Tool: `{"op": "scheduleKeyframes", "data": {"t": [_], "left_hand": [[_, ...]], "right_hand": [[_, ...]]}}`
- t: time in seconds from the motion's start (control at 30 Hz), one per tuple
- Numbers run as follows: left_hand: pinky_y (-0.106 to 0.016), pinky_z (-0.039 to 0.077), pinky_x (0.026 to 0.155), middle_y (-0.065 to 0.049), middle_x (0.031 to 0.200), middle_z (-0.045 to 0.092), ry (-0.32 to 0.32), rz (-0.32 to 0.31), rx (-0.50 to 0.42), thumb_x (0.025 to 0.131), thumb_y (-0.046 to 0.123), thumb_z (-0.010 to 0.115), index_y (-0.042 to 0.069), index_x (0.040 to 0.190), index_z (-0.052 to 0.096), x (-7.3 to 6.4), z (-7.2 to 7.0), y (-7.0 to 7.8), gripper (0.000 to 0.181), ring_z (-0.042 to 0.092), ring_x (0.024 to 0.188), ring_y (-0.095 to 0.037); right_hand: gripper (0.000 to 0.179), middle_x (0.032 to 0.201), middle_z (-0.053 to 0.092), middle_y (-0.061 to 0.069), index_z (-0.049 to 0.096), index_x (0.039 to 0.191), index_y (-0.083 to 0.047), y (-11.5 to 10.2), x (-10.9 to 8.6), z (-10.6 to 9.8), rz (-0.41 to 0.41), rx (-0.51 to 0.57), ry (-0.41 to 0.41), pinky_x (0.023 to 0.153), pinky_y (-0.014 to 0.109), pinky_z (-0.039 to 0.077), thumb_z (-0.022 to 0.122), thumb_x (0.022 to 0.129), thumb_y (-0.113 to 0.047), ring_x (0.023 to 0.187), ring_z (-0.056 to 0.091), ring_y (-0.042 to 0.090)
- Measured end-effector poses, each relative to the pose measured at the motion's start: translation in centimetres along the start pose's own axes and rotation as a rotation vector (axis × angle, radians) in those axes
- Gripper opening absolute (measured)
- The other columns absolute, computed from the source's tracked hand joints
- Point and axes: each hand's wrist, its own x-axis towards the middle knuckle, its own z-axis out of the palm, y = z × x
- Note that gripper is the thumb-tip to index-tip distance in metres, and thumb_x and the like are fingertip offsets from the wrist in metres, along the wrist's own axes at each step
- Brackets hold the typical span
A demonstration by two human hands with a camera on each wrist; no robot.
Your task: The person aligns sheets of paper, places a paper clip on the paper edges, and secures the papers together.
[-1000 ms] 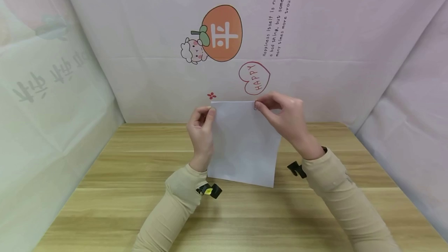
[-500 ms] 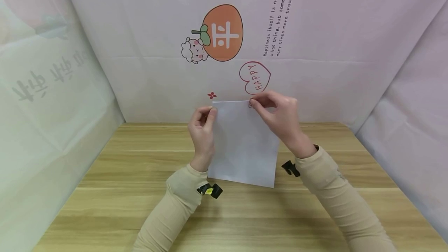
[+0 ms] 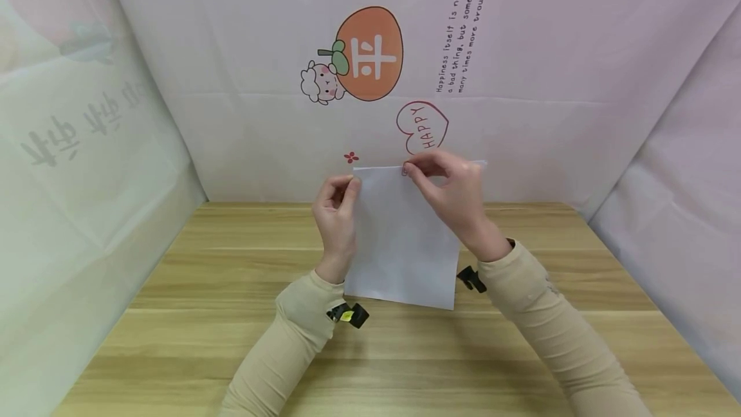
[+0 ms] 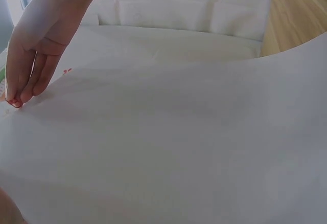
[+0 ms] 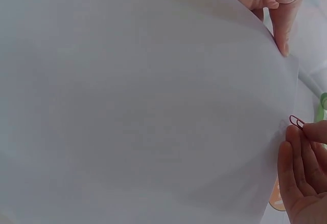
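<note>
A white sheet of paper is held up above the table, tilted, its top edge toward the back wall. My left hand pinches its upper left edge between thumb and fingers. At the top edge my right hand pinches a small red paper clip, its loop showing past the fingertips. In the right wrist view the clip lies at the paper's edge; whether it grips the paper I cannot tell. The left wrist view shows the right hand at the far edge, the paper filling most of the picture.
The wood-grain table lies under both arms. A white printed cloth hangs close behind the paper, and cloth walls stand left and right. Black camera mounts sit at both wrists.
My right hand has slid left along the paper's top edge with the paper clip, toward my left hand. The paper's upper right corner now shows behind the right hand. My left hand stays nearly still.
</note>
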Motion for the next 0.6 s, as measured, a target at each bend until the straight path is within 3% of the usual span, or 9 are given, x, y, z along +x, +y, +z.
{"op": "scheduleKeyframes", "data": {"t": [0.4,0.6], "left_hand": [[-0.020,0.043,0.069,0.006,0.083,0.062,-0.002,0.014,-0.023,0.087,0.018,0.069,-0.010,0.094,0.061,-0.05,0.09,-0.07,0.029,0.053,0.077,-0.012],[-0.020,0.043,0.069,0.006,0.083,0.061,-0.005,0.015,-0.016,0.088,0.013,0.068,-0.009,0.094,0.062,-0.11,0.18,-0.03,0.024,0.053,0.077,-0.012]], "right_hand": [[0.009,0.081,0.072,0.005,0.072,0.088,-0.005,-0.41,0.31,0.43,0.006,-0.022,0.026,0.070,0.020,0.053,0.073,0.083,-0.013,0.071,0.068,0.013],[0.009,0.081,0.072,0.004,0.072,0.088,-0.005,-0.58,0.64,0.65,0.000,-0.029,0.046,0.069,0.019,0.052,0.072,0.084,-0.013,0.070,0.068,0.012]]}}
